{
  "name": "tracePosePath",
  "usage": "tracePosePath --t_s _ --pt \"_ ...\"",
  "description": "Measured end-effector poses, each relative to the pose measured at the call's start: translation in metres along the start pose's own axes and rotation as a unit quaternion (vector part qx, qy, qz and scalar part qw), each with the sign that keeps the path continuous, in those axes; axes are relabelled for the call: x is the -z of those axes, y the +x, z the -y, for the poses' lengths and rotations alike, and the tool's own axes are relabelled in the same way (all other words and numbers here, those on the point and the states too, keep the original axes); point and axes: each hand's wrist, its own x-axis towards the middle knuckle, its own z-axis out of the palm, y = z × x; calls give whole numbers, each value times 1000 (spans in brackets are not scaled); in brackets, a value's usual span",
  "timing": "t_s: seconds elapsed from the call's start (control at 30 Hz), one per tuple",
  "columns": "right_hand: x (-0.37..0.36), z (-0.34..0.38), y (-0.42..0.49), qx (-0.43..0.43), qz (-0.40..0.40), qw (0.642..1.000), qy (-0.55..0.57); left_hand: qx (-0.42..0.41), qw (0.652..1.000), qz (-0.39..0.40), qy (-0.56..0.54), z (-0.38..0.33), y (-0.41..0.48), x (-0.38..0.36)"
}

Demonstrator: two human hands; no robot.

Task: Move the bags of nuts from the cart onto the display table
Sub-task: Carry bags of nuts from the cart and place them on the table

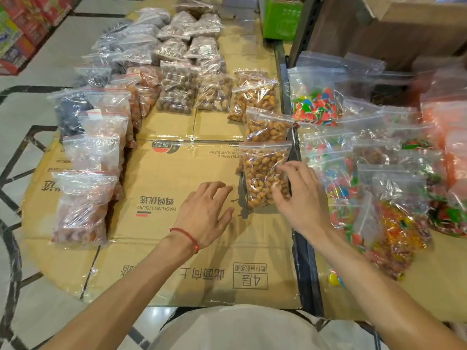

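The orange bags (448, 127) at the right edge are blurred and cut off. The right hand (300, 200) hides the near corner of a nut bag (260, 170).

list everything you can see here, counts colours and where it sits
display table: one, covered in brown cardboard, centre
nearest nut bag: one, orange-brown, near end of the table's right side
other orange-brown nut bags: at least three, in a column beyond it
brown nut bags: several, table middle and far end
dark-filled bags: several, blackish, far left
reddish bags: several, stacked along the left edge
candy bags: many, multicoloured, surface to the right
green box: one, far end
brown cartons: count unclear, top right
left hand: open over the cardboard, red string on wrist
right hand: fingers on nearest nut bag, hold unclear
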Motion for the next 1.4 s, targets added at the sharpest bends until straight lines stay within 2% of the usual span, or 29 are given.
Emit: tracePosePath --t_s 0.27,0.4,0.67,0.9,1.13,1.27,1.4 --pt "-6 21 -64 68 16 986 -153 -71 996 8 47 3 -8 7" --pt "-15 33 -90 31 23 981 -192 -105 993 15 52 8 -13 8" --pt "-23 54 -142 -83 -33 982 -166 -184 981 48 38 3 -29 -5" --pt "-14 52 -193 -152 -34 968 -196 -248 965 78 38 -23 -44 -10" --pt "10 30 -268 -251 -84 947 -181 -313 946 70 52 -83 -74 -13" --pt "30 10 -330 -288 -100 936 -177 -337 937 70 51 -142 -109 -29" --pt "55 -14 -406 -329 -99 919 -196 -390 913 89 80 -213 -151 -54"
